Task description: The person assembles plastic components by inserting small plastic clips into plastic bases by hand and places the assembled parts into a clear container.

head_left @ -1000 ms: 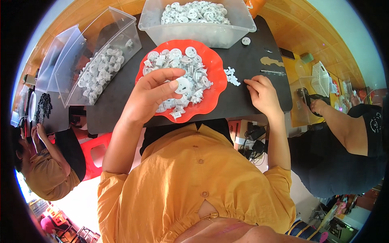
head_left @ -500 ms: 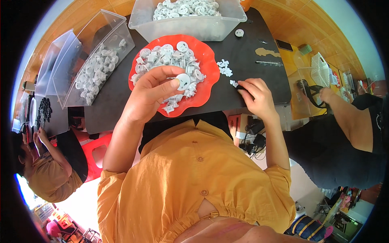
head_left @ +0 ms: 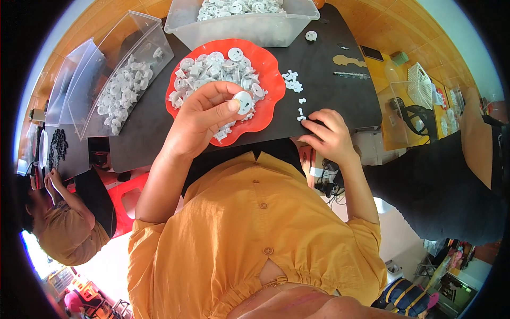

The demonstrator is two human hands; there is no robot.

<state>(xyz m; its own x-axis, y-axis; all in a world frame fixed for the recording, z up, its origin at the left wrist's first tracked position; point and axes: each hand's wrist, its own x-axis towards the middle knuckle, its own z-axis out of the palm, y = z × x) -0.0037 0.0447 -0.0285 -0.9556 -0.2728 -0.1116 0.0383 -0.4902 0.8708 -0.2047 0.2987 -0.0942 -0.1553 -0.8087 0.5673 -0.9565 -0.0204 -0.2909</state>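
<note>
Between the thumb and fingers of my left hand (head_left: 210, 114) is a round white plastic disc (head_left: 244, 102) with small dark slots. My left hand holds it up over the near part of a red scalloped bowl (head_left: 275, 95). Heaped in that bowl are many white plastic fittings (head_left: 215, 72). My right hand (head_left: 329, 135) is low over the table's front edge, thumb and index finger apart. Its index fingertip is at a few small white plastic pieces (head_left: 301, 115), seemingly touching one. A small pile of similar white pieces (head_left: 292, 81) lies beyond, beside the bowl.
Behind the bowl stands a clear bin (head_left: 239, 31) full of white fittings. Another clear bin (head_left: 146, 61) with fittings is at the left. On the dark table (head_left: 340, 90) lie a loose white disc (head_left: 311, 35) and a thin clear packet (head_left: 351, 75). Co-workers sit left and right.
My right hand has moved slightly nearer to me, and its thumb and index finger have parted. Small white pieces now lie apart by its fingertip. My left hand still holds the disc.
</note>
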